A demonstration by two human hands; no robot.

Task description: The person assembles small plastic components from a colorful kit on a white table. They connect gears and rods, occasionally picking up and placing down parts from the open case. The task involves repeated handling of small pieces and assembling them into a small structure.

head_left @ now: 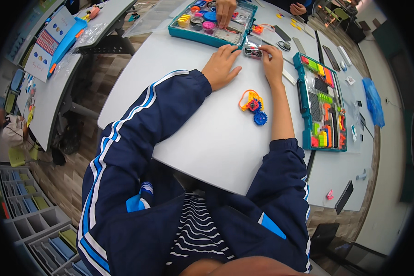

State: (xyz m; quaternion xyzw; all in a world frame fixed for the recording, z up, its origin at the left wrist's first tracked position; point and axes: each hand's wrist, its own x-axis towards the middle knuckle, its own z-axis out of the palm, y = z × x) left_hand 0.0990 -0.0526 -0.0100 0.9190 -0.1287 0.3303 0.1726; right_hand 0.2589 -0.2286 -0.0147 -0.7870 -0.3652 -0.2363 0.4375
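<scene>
My left hand (221, 67) lies on the white table with its fingers spread and holds nothing. Its fingertips are close to the front edge of a teal parts case (204, 38). My right hand (272, 62) pinches the side of a small clear plastic box (253, 50) with dark small parts inside. That box stands at the case's right corner. Nearer to me lies a small built model (253, 105) of yellow and orange pieces, with blue gears (260, 118) on it.
Another person's hand (225, 11) reaches into the teal case, among wheels and gears. To the right lies a second open case (303, 115) of bright blocks. Beyond are a phone (282, 32), a blue plastic bag (373, 102) and another person's hand (298, 8).
</scene>
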